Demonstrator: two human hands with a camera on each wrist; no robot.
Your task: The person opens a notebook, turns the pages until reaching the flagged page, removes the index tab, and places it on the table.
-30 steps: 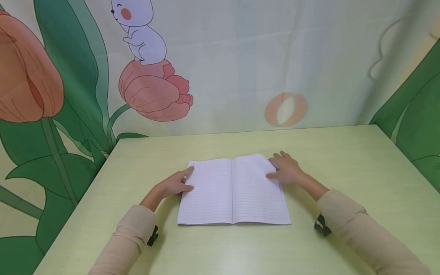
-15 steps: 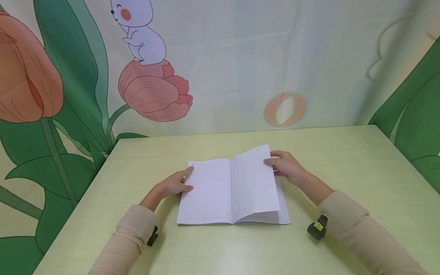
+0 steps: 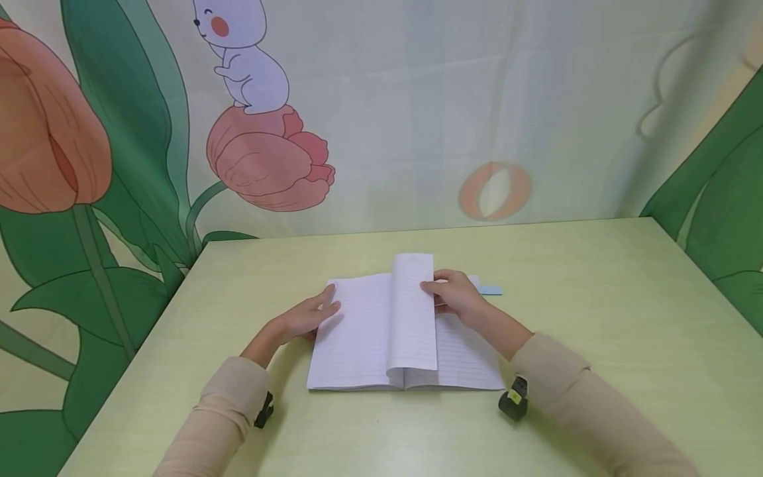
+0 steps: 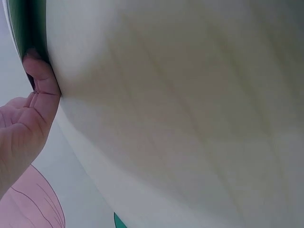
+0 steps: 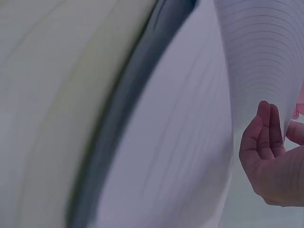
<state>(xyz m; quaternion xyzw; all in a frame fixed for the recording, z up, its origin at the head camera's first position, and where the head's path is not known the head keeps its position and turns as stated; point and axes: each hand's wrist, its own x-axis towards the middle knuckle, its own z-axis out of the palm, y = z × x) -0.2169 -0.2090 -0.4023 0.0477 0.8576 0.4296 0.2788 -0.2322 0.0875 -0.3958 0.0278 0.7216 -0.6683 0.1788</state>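
Note:
An open lined notebook [image 3: 357, 344] lies on the table. My left hand [image 3: 304, 317] holds its left edge, thumb over the page and other fingers partly hidden at the edge. In the left wrist view, the fingers of the left hand [image 4: 33, 107] curl at the notebook's dark green edge. Between thumb and fingers, my right hand [image 3: 457, 298] pinches the outer edge of a raised page [image 3: 412, 311], which curves over toward the left. In the right wrist view, the right hand [image 5: 273, 161] is beside this curved page [image 5: 259, 57], with more lined paper below.
A light blue strip [image 3: 491, 290] sticks out past the notebook's upper right side. The pale yellow-green table [image 3: 572, 265] ends at a curtain [image 3: 381, 132] printed with flowers and a white animal. A black wrist camera [image 3: 514, 399] hangs beneath the right sleeve.
My right hand has taken up the right page at its upper outer corner and carried it leftward, past upright. The blue strip has come into view. The left thumb has shifted slightly upward.

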